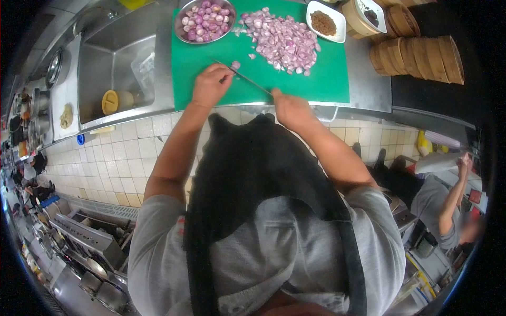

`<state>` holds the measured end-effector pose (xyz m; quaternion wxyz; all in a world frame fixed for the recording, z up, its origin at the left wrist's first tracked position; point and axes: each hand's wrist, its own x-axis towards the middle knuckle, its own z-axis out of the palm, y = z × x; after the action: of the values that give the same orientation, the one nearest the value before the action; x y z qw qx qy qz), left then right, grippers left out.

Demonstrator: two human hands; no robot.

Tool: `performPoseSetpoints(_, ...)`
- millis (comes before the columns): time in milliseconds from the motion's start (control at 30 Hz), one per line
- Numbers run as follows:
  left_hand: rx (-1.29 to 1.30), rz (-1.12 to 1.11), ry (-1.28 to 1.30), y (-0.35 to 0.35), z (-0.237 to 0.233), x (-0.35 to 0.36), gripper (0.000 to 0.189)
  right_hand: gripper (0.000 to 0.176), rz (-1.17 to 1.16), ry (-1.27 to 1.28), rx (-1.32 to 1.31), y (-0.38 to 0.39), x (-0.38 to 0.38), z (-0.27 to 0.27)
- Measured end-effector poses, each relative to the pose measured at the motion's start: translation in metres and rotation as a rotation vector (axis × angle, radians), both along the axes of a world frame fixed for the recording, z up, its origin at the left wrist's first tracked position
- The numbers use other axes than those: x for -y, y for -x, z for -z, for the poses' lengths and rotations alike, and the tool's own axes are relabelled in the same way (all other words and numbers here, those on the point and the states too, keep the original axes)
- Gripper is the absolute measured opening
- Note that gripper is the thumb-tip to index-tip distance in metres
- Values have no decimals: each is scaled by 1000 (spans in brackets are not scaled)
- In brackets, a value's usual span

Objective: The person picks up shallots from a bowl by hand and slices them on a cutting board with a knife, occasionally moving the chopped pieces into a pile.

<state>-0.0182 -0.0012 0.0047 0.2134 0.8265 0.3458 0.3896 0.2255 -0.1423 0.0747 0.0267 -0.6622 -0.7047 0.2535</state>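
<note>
On a green cutting board (pixel 327 84), my right hand (pixel 293 110) is closed round the handle of a knife (pixel 250 81), whose blade slants up and left. My left hand (pixel 212 84) is at the blade's far end with its fingers drawn together; what they hold, if anything, is hidden. A small shallot piece (pixel 235 65) lies just beyond the blade. Sliced shallots (pixel 284 42) are heaped farther back on the board. Whole peeled shallots (pixel 205 20) fill a metal bowl (pixel 179 32) behind my left hand.
Left of the board is a metal sink (pixel 95 58) with a yellow-lidded container (pixel 110 102) in it. A white dish (pixel 341 32) of brown food, a tub (pixel 356 26) and bamboo steamers (pixel 416 59) stand at the right. A co-worker (pixel 437 203) is at the lower right.
</note>
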Motion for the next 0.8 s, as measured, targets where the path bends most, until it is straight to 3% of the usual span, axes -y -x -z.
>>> performPoseSetpoints(133,9,-8,35,0,5,1,8,22,-14,-4,27,-1,5,-35)
performPoseSetpoints(333,10,-24,20,-1,5,2,9,23,28,79,-12,3,-2,12)
performPoseSetpoints(600,-143,-2,-97,-8,-4,-4,8,21,60,61,65,-15,-4,11)
performPoseSetpoints(800,-158,-94,62,-7,1,-3,8,19,56,45,72,-17,-4,4)
